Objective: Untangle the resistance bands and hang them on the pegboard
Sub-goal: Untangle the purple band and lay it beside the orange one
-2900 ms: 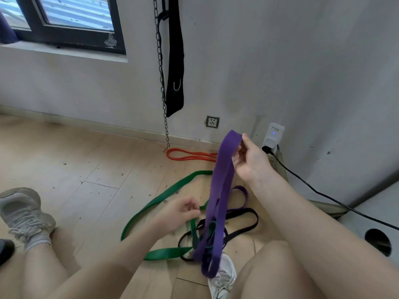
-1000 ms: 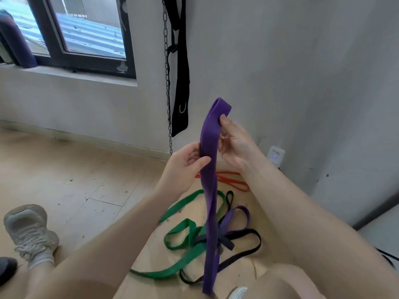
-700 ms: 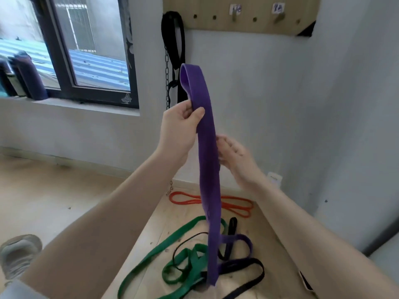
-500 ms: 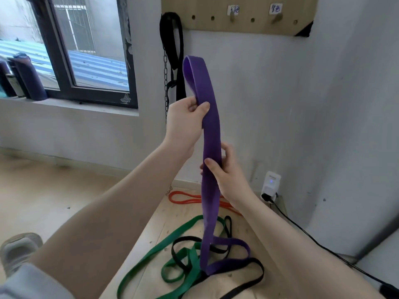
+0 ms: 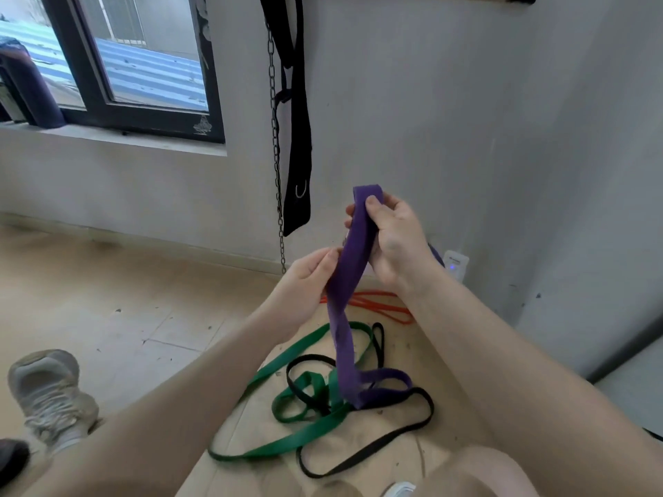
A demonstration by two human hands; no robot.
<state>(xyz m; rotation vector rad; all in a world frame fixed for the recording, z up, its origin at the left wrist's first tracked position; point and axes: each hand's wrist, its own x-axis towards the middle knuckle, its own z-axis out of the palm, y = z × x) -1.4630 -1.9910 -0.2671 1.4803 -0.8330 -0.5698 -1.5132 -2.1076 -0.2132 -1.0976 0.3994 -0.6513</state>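
The right hand (image 5: 393, 238) grips the top of the purple band (image 5: 349, 281) near the middle of the frame. The left hand (image 5: 308, 285) pinches the same band a little lower. The band hangs down to the floor (image 5: 107, 317). Its bottom loop lies tangled with the green band (image 5: 287, 444) and the black band (image 5: 362, 455). The orange band (image 5: 380, 306) lies by the wall.

Purple band (image 5: 349, 281), green band (image 5: 287, 446), thin black band (image 5: 373, 450), orange band (image 5: 380, 304). Black strap (image 5: 299, 138), dark metal chain (image 5: 276, 156). Pale wood floor (image 5: 107, 299), grey wall (image 5: 466, 120), off-white sneaker (image 5: 50, 392).
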